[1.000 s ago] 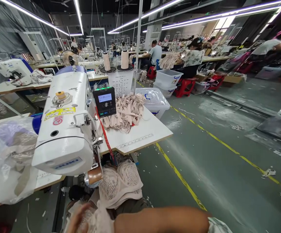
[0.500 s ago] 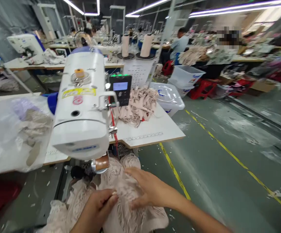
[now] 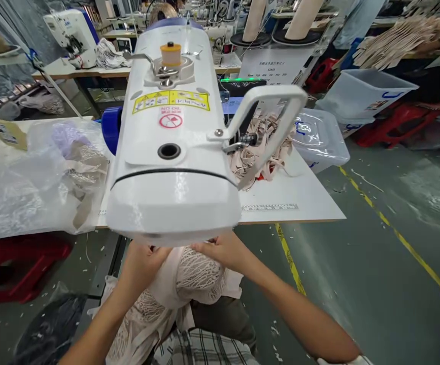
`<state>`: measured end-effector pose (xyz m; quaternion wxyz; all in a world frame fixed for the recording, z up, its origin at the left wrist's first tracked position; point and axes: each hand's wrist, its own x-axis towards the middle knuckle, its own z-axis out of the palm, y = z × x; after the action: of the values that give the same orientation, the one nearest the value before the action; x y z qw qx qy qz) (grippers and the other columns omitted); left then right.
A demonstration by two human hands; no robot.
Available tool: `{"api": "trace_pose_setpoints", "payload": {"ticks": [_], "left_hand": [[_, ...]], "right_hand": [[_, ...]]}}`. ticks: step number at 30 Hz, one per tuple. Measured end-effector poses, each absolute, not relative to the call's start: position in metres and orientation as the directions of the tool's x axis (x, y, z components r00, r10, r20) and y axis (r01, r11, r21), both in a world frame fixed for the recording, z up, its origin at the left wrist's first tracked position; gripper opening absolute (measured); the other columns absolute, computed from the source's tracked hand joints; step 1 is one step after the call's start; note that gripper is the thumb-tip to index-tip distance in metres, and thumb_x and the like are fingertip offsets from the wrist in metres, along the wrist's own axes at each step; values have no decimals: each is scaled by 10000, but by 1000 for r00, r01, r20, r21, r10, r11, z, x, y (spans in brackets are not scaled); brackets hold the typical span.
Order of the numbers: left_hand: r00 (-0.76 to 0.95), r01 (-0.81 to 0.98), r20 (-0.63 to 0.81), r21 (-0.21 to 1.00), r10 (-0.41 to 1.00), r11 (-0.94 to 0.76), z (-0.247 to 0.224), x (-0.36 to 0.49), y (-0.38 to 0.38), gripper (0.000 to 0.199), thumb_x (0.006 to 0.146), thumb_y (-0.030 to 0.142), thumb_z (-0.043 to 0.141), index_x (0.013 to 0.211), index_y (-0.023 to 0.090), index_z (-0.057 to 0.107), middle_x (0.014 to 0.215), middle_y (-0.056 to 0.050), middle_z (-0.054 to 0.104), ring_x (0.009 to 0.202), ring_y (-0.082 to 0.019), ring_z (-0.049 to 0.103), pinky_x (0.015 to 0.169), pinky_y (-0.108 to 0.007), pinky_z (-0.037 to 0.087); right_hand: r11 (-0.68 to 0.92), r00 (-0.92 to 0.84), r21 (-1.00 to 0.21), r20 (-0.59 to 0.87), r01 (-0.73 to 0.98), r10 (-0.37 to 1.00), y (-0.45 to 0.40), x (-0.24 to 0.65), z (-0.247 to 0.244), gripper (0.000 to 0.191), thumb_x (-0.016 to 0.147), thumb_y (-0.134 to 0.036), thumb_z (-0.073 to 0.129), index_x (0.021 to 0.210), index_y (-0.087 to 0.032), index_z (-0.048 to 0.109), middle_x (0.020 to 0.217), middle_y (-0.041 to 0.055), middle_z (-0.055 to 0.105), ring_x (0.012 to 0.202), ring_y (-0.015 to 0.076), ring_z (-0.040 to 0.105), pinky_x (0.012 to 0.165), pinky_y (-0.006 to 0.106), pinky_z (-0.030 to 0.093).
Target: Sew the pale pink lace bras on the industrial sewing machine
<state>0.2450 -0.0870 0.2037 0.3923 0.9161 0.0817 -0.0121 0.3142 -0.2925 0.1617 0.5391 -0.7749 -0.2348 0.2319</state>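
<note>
A beige lace bra (image 3: 200, 271) with a rounded cup hangs below the front of a white sewing machine (image 3: 174, 208). My left hand (image 3: 143, 261) grips the bra's fabric on its left side, with thumb and fingers closed. On the other side my right hand (image 3: 225, 252) is closed on its upper edge, fingers pointing left. The machine head hides several fingertips, the needle area and the top of the bra. More beige lace fabric (image 3: 136, 324) drapes down over my lap.
A white lever handle (image 3: 280, 114) juts from the machine's right side. Behind it, beige strips (image 3: 261, 147) lie heaped on the white tabletop (image 3: 303, 197). Left are a plastic bag (image 3: 40, 182) and a red stool (image 3: 18, 266). A lidded clear bin (image 3: 320, 134) stands right.
Both hands have brought the bra up under the machine head, and the right hand has gone from spread over the fabric to gripping its edge. The view has moved closer and tilted down.
</note>
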Motion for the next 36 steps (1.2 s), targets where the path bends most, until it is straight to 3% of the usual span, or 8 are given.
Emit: {"api": "trace_pose_setpoints", "payload": {"ticks": [5, 9, 18, 20, 22, 25, 30, 36], "left_hand": [[991, 17, 88, 647, 96, -762, 193, 254, -82, 335, 797, 457, 499, 642, 187, 621, 720, -56, 675, 749, -195, 554, 714, -284, 500], [990, 65, 64, 583, 126, -810, 186, 250, -75, 307, 788, 413, 550, 568, 198, 552, 644, -50, 627, 752, -207, 571, 704, -284, 494], [988, 96, 47, 580, 151, -809, 189, 249, -80, 170, 797, 300, 565, 684, 178, 601, 645, -41, 618, 764, -212, 601, 700, -285, 485], [990, 78, 50, 574, 129, -815, 189, 248, -78, 176, 801, 304, 562, 678, 183, 596, 648, -39, 620, 766, -209, 600, 717, -284, 485], [993, 58, 50, 573, 106, -818, 190, 248, -76, 205, 827, 312, 530, 680, 189, 604, 628, -39, 605, 761, -210, 599, 728, -283, 482], [996, 21, 55, 572, 64, -820, 191, 247, -72, 282, 880, 307, 441, 698, 195, 625, 598, -36, 580, 721, -200, 588, 725, -278, 474], [998, 4, 50, 542, 37, -841, 194, 249, -69, 237, 833, 362, 532, 686, 192, 611, 581, -14, 576, 681, -172, 543, 631, -227, 431], [988, 152, -72, 558, 135, -816, 197, 245, -74, 447, 849, 373, 487, 477, 220, 293, 408, 51, 269, 457, -89, 285, 463, -223, 232]], "right_hand": [[-309, 806, -938, -59, 157, 589, -292, 325, 160, 358, 805, -559, 683, 683, -227, 627, 649, 13, 548, 736, 220, 557, 676, 330, 464], [-306, 788, -937, -58, 169, 612, -293, 329, 164, 384, 829, -591, 642, 697, -231, 627, 639, 6, 516, 672, 193, 519, 620, 313, 455], [-307, 798, -945, -98, 113, 595, -293, 334, 161, 369, 805, -552, 684, 682, -221, 577, 647, 4, 492, 615, 173, 477, 574, 304, 412], [-271, 823, -960, -98, 70, 560, -293, 329, 146, 370, 762, -574, 719, 803, -220, 623, 756, 29, 573, 716, 210, 549, 665, 338, 468], [-189, 834, -982, -111, -9, 540, -294, 321, 122, 545, 689, -627, 758, 1026, -218, 630, 945, 68, 640, 884, 261, 602, 792, 377, 500], [-40, 709, -984, -152, -171, 689, -297, 302, 82, 831, 608, -685, 782, 1244, -195, 571, 1185, 121, 645, 1126, 314, 587, 965, 422, 477], [-5, 382, -877, -214, -480, 899, -317, 275, 50, 528, 720, -485, 798, 1121, -158, 697, 1097, 97, 727, 1056, 285, 672, 1001, 444, 481], [91, 401, -755, -238, -649, 885, -341, 267, 49, 376, 665, -321, 867, 979, -146, 757, 957, 68, 753, 941, 224, 698, 950, 375, 511]]}}
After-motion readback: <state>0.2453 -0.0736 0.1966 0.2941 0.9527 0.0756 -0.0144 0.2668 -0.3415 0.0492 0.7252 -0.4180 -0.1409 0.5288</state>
